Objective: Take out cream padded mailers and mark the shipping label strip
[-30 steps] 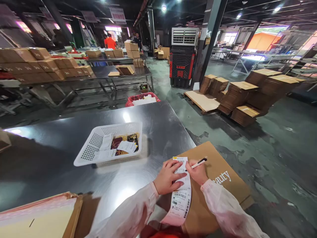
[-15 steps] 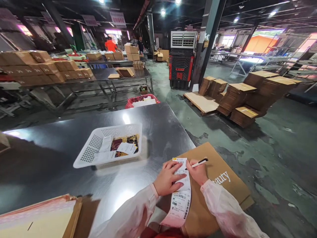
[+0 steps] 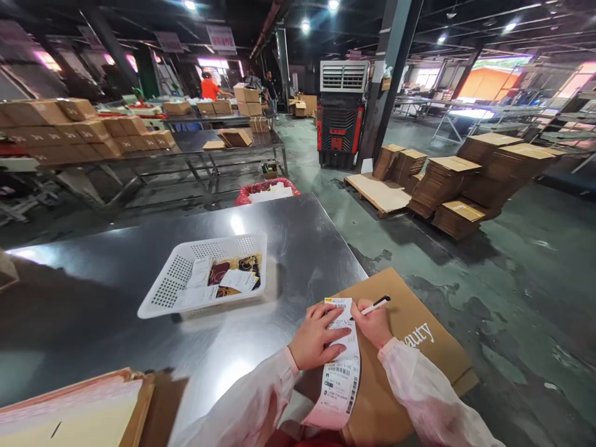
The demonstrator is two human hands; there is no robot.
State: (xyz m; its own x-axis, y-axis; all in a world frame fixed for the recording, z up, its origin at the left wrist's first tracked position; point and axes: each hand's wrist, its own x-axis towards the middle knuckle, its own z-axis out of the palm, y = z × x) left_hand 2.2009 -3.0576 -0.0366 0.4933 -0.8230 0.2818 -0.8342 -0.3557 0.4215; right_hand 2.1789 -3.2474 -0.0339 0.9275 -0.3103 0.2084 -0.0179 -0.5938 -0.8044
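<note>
Can't read most of the print on the shipping label (image 3: 339, 366), just barcodes and tiny text, and its bottom end curls off the near edge of the flat cardboard box (image 3: 410, 347) and drops out of view behind the sleeve. The box itself is half hidden by both arms, and only "auty" of its white lettering shows, just right of the right wrist. Over to the left of the box, on the steel table (image 3: 139, 248), there's a white perforated basket (image 3: 186, 279) with a couple of white slips lying on top of some dark red and gold patterned packets, can't tell how many. Way past the far end of the table there's a red-lined bin (image 3: 265, 189) with white paper in it. The label is a long white strip lying on the box's left part, yellow mark at the top. The left hand (image 3: 316, 335) lies flat, fingers spread, pressing the label down. The right hand (image 3: 372, 323) is closed around a white pen (image 3: 375, 304) with a black tip end, its point touching the label's top right edge.
</note>
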